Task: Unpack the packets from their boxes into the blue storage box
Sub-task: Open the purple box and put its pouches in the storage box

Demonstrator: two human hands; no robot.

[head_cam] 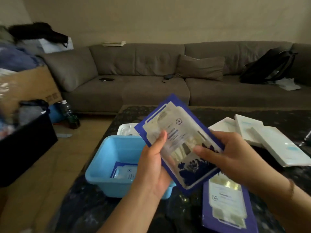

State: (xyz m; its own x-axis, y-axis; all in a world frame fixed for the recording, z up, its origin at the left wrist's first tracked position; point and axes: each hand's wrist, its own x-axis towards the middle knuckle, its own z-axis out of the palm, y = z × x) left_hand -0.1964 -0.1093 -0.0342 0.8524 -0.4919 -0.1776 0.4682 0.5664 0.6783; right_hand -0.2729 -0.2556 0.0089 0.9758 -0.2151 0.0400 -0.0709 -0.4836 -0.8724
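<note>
Both hands hold a small stack of blue-and-white packets (176, 132) tilted above the table. My left hand (151, 163) grips the stack's left edge, thumb on its face. From the right, my right hand (223, 153) pinches it, thumb across the front. The light blue storage box (104, 165) sits just left of my hands, with a packet (124, 171) lying flat on its bottom. Another blue packet (227, 204) lies on the table under my right wrist.
White boxes (262, 137) lie scattered on the dark table (210, 113) at the right. A white lid or tray (126, 129) sits behind the blue box. A black bin (25, 148) and a cardboard box (28, 86) stand at the left, a grey sofa (151, 78) behind.
</note>
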